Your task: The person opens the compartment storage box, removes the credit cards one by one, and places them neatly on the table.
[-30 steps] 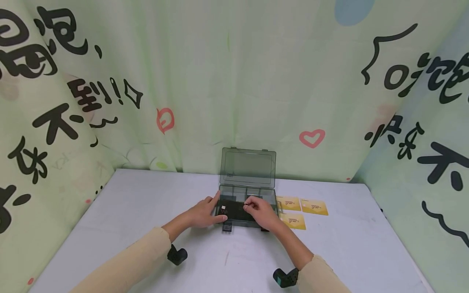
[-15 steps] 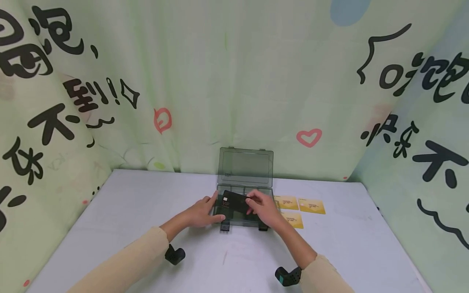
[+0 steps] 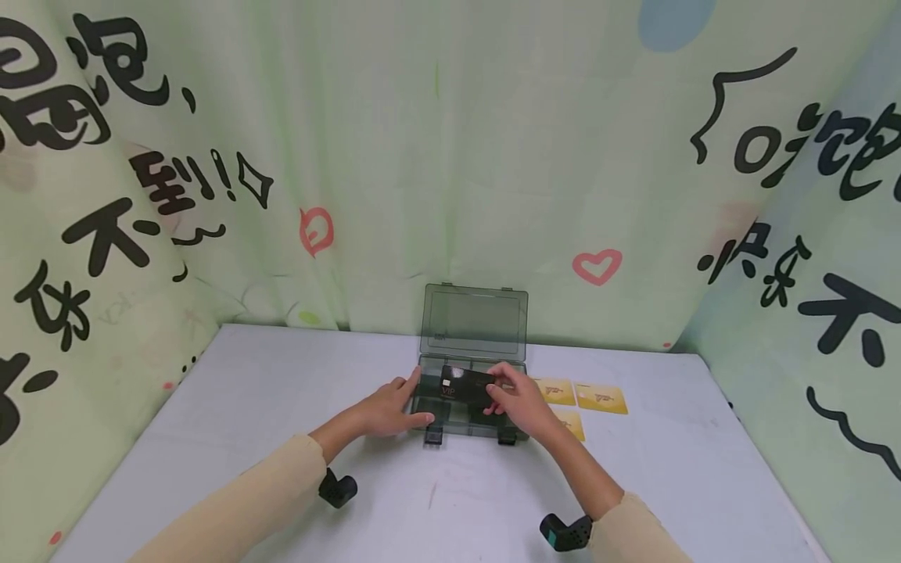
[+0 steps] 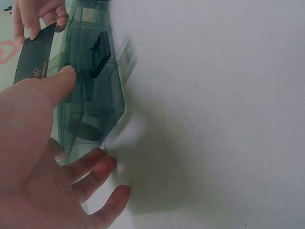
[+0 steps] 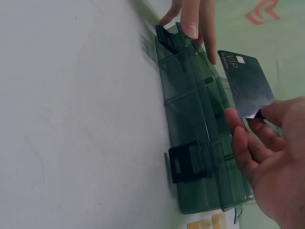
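My right hand (image 3: 518, 399) pinches a black card (image 3: 464, 385) by its right end, between thumb and fingers. The card bears "VIP" lettering and a small pale square, and it is tilted up over the box. Beneath it stands a see-through dark green plastic organizer box (image 5: 183, 114) with dividers, its lid (image 3: 475, 320) raised behind. At the box's left side is my left hand (image 3: 390, 407), index finger along the side and thumb on the front rim. In the left wrist view its other fingers (image 4: 95, 171) are spread loosely beside the box wall.
Several yellow cards (image 3: 601, 397) lie on the white table to the right of the box, one partly hidden by my right hand. Two black latches (image 3: 432, 435) jut from the box front. A printed curtain (image 3: 450, 156) surrounds the table behind and at both sides.
My right hand has lifted the black card from lying flat over the box to a tilted pose, then shifted it slightly right. My left hand has stayed at the box's left side.
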Motion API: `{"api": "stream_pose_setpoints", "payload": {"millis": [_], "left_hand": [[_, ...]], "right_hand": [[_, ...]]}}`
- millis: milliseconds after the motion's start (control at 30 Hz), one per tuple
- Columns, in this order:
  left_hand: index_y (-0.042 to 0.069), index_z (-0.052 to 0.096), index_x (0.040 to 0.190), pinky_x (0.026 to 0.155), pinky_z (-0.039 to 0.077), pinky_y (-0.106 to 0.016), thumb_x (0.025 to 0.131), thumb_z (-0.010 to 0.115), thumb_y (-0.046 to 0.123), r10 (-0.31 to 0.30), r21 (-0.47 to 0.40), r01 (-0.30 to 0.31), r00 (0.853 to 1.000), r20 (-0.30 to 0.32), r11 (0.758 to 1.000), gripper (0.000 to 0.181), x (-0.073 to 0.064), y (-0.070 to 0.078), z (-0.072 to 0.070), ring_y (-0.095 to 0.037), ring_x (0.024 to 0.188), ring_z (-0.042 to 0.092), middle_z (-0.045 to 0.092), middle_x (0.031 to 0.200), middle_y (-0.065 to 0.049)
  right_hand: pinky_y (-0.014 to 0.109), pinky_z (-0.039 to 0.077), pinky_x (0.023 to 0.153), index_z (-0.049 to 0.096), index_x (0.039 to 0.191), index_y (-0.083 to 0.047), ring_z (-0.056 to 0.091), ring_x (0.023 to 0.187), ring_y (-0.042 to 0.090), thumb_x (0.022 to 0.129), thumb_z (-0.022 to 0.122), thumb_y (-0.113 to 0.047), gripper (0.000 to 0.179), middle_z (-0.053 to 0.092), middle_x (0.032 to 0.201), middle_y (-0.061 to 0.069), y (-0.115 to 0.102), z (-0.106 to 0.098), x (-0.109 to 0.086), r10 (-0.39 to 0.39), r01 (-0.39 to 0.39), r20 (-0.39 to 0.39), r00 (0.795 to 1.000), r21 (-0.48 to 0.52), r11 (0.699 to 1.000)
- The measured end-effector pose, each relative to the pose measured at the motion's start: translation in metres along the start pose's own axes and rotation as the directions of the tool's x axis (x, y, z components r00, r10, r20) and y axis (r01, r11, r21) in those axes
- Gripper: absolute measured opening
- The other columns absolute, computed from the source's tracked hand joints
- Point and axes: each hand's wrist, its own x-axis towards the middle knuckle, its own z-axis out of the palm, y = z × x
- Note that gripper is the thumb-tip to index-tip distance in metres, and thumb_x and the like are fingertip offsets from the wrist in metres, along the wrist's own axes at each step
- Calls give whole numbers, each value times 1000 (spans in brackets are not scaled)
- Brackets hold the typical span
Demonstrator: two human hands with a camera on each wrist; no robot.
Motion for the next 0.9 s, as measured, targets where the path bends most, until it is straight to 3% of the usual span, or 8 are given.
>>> {"api": "stream_pose_setpoints", "payload": {"millis": [133,333,900], "left_hand": [[14,8,157,108,37,-54,92,59,52,3,-4,-3,1000,4,1000,91,0,0,0,-37,136,41,35,151,-21],[15,8,157,108,37,-54,92,59,52,2,-6,-2,1000,3,1000,91,0,0,-1,-36,136,41,35,151,-20],[15,8,157,108,36,-53,92,59,53,-9,-11,9,1000,-1,1000,91,0,1,0,-36,136,41,35,151,-19]], "right_hand": [[30,55,70,55,122,-5,70,72,21,99,54,-10,24,57,94,14,1,-5,-2,2,-3,-7,1000,-30,1000],[37,56,73,57,123,-6,68,73,21,98,55,-10,25,57,95,11,4,-12,-4,20,-21,-29,999,-42,999],[43,58,70,58,114,0,65,73,24,95,55,0,20,60,92,20,6,-26,-11,-27,25,-69,997,-27,999]]}}
